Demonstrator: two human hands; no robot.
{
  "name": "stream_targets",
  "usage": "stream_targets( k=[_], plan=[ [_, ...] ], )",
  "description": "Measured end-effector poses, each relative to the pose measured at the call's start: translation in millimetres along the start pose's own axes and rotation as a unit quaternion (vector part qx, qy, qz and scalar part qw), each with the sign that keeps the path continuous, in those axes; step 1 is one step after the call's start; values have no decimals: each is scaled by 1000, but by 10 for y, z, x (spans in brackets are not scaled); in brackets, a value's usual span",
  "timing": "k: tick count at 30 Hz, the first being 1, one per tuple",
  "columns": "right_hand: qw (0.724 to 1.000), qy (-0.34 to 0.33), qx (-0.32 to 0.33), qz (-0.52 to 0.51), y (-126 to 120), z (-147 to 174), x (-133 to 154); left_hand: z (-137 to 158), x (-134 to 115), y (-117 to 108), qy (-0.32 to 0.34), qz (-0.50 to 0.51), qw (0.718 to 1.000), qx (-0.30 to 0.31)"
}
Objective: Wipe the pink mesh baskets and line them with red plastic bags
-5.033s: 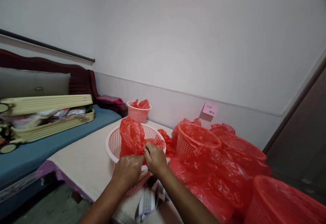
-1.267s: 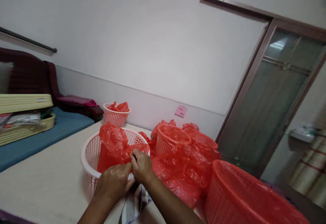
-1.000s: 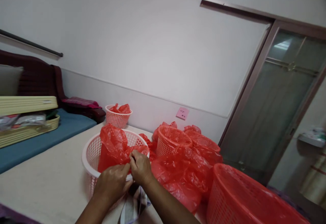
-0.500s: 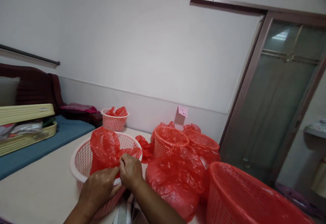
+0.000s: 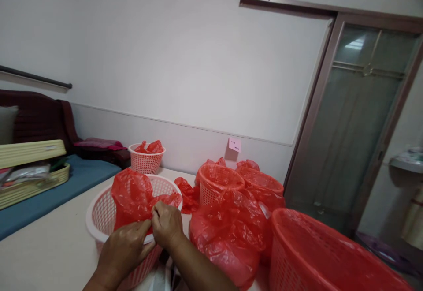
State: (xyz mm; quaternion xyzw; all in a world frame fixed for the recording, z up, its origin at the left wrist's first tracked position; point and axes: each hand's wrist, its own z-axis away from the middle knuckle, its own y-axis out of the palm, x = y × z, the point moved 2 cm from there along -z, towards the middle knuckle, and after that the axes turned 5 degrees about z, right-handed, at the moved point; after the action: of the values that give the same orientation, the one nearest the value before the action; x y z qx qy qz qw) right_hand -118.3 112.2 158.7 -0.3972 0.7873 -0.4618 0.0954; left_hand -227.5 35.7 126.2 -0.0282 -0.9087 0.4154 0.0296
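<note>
A red plastic bag [image 5: 132,196] is bunched inside a round basket [image 5: 99,227] with a pale rim and lattice walls. At the basket's near rim, my left hand [image 5: 122,249] pinches the gathered edge of the bag. Right beside it, my right hand [image 5: 167,225] is closed on the same bag, its fingertips touching those of the left. The exact spot where the fingers grip the film is partly hidden by the hands. The puffed part of the bag stands up above the basket's rim.
Further back is a small basket [image 5: 147,159] with red film in it. On the right stand a bag-lined basket [image 5: 220,180], a full-looking red bag [image 5: 228,238] and a large lined basket [image 5: 313,242]. A yellow suitcase [image 5: 33,172] lies open at left.
Both hands stay closed on the bag at the rim, fingers barely shifted. The view has turned a little, so most things sit slightly further left.
</note>
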Motion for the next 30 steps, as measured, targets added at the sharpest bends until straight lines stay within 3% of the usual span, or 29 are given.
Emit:
stream_targets(
  k=[16, 30],
  plan=[
    [1000, -7, -8, -4, 37, -2, -21, -44, 13, -74, -14, 42, 999, 30],
    [1000, -5, 0, -28, 23, 21, -19, -35, -53, -121, -25, 55, 998, 21]
  ],
)
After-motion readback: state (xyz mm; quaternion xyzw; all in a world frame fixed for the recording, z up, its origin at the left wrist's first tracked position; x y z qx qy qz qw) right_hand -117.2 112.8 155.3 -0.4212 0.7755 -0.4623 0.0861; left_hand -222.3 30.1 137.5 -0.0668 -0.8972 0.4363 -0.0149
